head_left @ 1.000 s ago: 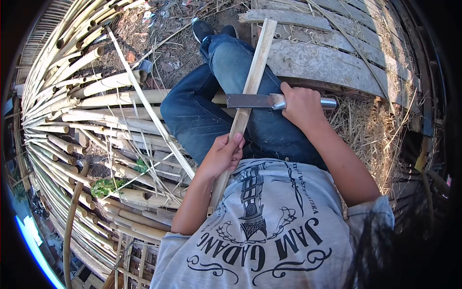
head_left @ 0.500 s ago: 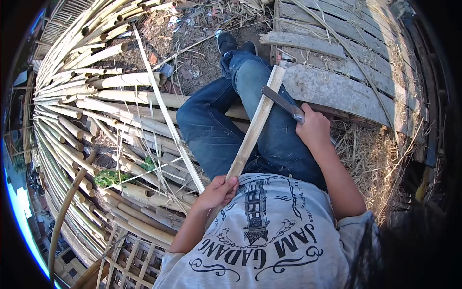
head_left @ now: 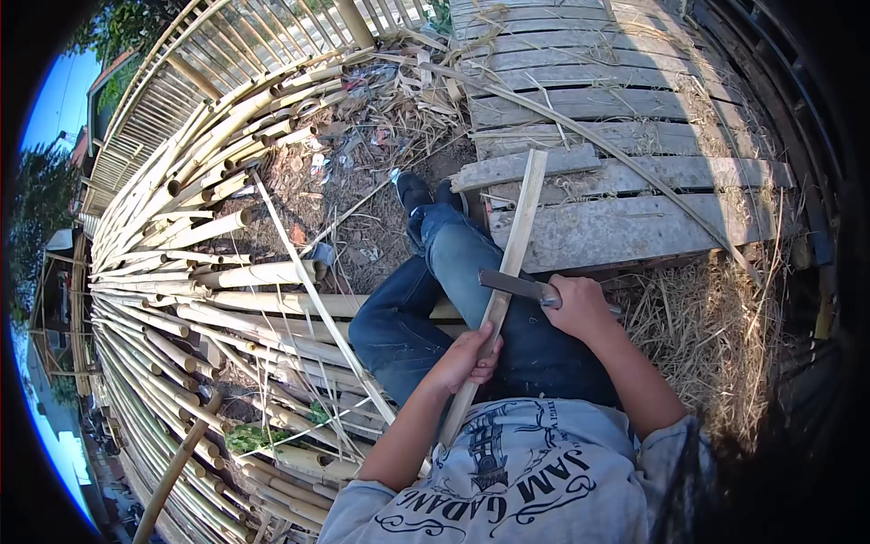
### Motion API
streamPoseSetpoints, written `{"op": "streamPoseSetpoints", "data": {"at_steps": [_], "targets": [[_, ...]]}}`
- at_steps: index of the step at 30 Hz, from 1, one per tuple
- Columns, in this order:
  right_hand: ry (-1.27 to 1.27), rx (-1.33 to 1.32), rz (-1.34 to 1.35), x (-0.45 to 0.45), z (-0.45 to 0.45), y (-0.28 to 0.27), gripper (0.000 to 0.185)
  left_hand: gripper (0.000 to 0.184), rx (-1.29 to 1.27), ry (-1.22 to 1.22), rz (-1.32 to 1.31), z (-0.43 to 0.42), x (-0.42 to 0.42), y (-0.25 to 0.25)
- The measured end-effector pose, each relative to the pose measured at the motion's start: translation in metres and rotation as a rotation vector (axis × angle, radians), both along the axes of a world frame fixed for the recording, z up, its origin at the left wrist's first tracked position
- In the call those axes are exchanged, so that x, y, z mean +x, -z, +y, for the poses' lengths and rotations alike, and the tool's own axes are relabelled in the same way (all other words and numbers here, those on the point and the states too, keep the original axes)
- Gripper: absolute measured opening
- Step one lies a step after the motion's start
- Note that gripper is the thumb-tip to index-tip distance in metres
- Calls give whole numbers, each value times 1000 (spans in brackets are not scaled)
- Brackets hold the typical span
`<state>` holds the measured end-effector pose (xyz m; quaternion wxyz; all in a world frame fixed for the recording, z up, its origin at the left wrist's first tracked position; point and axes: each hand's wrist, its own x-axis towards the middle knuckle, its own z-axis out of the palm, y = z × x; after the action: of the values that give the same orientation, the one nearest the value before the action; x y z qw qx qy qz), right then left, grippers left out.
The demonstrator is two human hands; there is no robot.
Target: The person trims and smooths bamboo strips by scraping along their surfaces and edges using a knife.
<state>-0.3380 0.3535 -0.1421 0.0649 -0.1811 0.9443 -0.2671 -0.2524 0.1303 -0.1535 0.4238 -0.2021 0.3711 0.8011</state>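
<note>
A long, pale bamboo strip slants from my shirt across my thigh, its far end over the edge of the planks. My left hand is wrapped round its lower part. In my right hand is the metal handle of a knife with a broad, dark blade. The blade lies across the strip a little beyond my left hand. Most of the handle is hidden by my right fingers, and its end shows near my thigh.
Many cut bamboo poles fan out on the left, with a thin strip lying across them. A slatted wooden platform is at the upper right, with straw shavings below it. A bamboo fence stands at the back.
The view has tilted up, showing more fence and platform. My left hand has moved farther up the strip, closer to the blade. Both hands keep their holds.
</note>
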Motion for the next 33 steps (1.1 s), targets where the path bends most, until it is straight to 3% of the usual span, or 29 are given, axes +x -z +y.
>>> {"op": "streamPoseSetpoints", "data": {"at_steps": [4,12,19,27,33], "targets": [[17,155,-54,-7,-10,5,20,41,-109,-25,38,3,1,-2],[217,97,-81,-8,-28,12,18,40,-218,-76,57,2,23,-6],[136,93,-46,-9,-27,9,15,40,-188,-86,73,-7,38,-5],[26,83,-2,-9,-22,-1,12,40,27,-8,-43,4,5,-8],[0,181,-60,-19,-19,9,15,41,-137,19,24,7,-1,-11]]}}
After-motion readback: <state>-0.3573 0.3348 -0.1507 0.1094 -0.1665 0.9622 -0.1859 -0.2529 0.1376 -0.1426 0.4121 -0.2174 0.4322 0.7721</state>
